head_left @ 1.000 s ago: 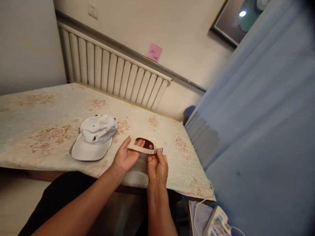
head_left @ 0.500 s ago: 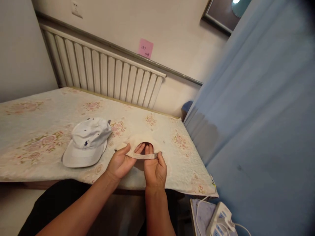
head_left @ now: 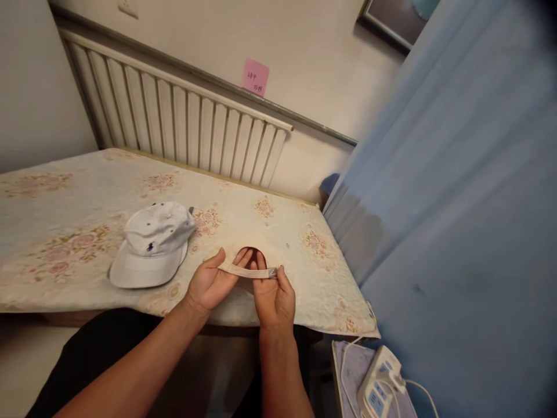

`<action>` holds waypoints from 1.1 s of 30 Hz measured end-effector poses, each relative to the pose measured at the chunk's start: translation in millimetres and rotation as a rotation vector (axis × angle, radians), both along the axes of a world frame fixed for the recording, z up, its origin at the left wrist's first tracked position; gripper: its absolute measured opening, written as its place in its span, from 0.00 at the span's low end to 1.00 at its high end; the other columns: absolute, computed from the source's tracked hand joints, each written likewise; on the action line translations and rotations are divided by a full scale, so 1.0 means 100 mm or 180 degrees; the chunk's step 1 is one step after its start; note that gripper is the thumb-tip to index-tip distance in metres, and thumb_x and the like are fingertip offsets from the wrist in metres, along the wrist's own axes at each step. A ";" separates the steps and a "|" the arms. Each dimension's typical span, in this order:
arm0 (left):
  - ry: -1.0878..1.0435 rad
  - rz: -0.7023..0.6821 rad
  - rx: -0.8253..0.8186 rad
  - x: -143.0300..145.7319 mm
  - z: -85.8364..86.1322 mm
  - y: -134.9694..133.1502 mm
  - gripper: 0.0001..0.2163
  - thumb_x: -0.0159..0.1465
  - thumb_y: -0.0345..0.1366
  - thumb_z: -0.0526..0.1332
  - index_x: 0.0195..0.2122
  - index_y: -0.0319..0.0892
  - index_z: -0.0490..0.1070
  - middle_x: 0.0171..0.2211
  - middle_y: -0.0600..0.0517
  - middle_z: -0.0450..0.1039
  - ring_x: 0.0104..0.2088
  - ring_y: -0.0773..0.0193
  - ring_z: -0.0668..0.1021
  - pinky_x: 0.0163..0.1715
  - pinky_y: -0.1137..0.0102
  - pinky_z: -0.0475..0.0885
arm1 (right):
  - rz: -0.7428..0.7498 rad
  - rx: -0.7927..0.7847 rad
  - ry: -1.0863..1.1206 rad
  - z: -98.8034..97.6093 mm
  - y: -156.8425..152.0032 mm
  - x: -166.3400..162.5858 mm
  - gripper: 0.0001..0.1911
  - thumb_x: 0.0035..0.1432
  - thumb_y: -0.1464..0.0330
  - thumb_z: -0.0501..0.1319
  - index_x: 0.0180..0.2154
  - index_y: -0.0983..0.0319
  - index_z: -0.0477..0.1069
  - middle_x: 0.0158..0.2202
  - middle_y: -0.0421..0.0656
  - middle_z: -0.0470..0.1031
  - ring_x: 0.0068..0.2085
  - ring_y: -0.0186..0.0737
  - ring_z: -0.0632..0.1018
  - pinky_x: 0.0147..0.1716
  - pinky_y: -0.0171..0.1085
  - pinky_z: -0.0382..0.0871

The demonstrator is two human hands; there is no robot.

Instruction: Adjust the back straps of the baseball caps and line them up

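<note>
Between my hands is a cream cap [head_left: 248,271], its back opening and adjuster strap facing me. The cap's pale cloth blends with the bedspread behind it. My left hand [head_left: 212,283] holds the left side near the strap's end, thumb raised and fingers inside the opening. Around the strap's right end, beside the metal buckle [head_left: 272,272], my right hand [head_left: 274,299] is closed, its thumb at the buckle and some fingers behind the strap. A white cap [head_left: 159,238] with a small dark blue logo rests on the bed to the left, brim toward me.
Both caps are over a bed with a floral bedspread [head_left: 235,217]. A radiator [head_left: 187,116] runs along the wall behind it. A blue curtain [head_left: 435,191] hangs on the right. At lower right, a power strip [head_left: 378,383] with cords sits on a small stand.
The view has shifted a little, so the bed and wall sit slightly higher in it. My hands keep hold of the cream cap, whose strap has moved slightly left and tilts more.
</note>
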State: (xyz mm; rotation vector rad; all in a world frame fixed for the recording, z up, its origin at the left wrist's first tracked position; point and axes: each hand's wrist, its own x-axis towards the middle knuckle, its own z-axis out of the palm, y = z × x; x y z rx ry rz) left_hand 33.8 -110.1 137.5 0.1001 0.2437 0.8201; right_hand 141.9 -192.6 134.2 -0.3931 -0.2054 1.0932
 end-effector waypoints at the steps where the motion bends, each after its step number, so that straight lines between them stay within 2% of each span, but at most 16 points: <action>1: -0.0006 -0.0023 0.0008 -0.01 0.00 0.00 0.25 0.70 0.35 0.46 0.65 0.27 0.46 0.44 0.32 0.75 0.49 0.51 0.78 0.51 0.59 0.74 | 0.0022 0.0013 0.0005 0.00 -0.01 -0.01 0.15 0.61 0.68 0.56 0.49 0.60 0.70 0.55 0.45 0.73 0.56 0.42 0.73 0.61 0.50 0.60; 10: -0.0069 -0.0075 0.0010 -0.13 -0.01 -0.02 0.25 0.70 0.36 0.45 0.65 0.27 0.46 0.46 0.32 0.75 0.50 0.51 0.77 0.53 0.58 0.72 | 0.0091 0.0057 -0.0277 -0.01 -0.02 -0.15 0.12 0.56 0.71 0.61 0.44 0.62 0.72 0.51 0.47 0.76 0.55 0.43 0.74 0.62 0.51 0.58; 15: -0.0127 -0.0106 -0.0041 -0.16 -0.05 -0.01 0.26 0.70 0.36 0.47 0.66 0.30 0.45 0.48 0.32 0.74 0.51 0.51 0.77 0.54 0.58 0.72 | -0.0019 -0.0008 -0.0520 -0.02 -0.01 -0.19 0.16 0.56 0.72 0.61 0.48 0.63 0.70 0.51 0.47 0.76 0.55 0.43 0.74 0.62 0.53 0.58; 20: -0.0156 -0.0075 -0.0096 -0.17 -0.09 0.00 0.25 0.69 0.34 0.48 0.66 0.30 0.46 0.48 0.32 0.73 0.50 0.52 0.77 0.54 0.59 0.72 | -0.0033 -0.0036 -0.0521 -0.04 0.00 -0.20 0.19 0.56 0.72 0.61 0.50 0.62 0.69 0.53 0.49 0.74 0.55 0.44 0.74 0.61 0.52 0.59; 28: -0.0148 -0.0072 -0.0034 -0.17 -0.11 0.00 0.25 0.69 0.34 0.48 0.65 0.31 0.47 0.49 0.33 0.73 0.50 0.51 0.77 0.51 0.59 0.74 | -0.0054 -0.0079 -0.0570 -0.05 0.01 -0.18 0.20 0.56 0.73 0.61 0.52 0.63 0.66 0.53 0.50 0.74 0.55 0.45 0.74 0.61 0.54 0.59; 33: -0.0153 -0.0099 0.0030 -0.16 -0.12 -0.01 0.26 0.69 0.33 0.49 0.65 0.29 0.46 0.47 0.33 0.74 0.51 0.51 0.77 0.51 0.59 0.75 | -0.0052 -0.0129 -0.0574 -0.06 -0.01 -0.18 0.18 0.56 0.72 0.61 0.50 0.65 0.68 0.52 0.52 0.74 0.56 0.45 0.74 0.61 0.53 0.58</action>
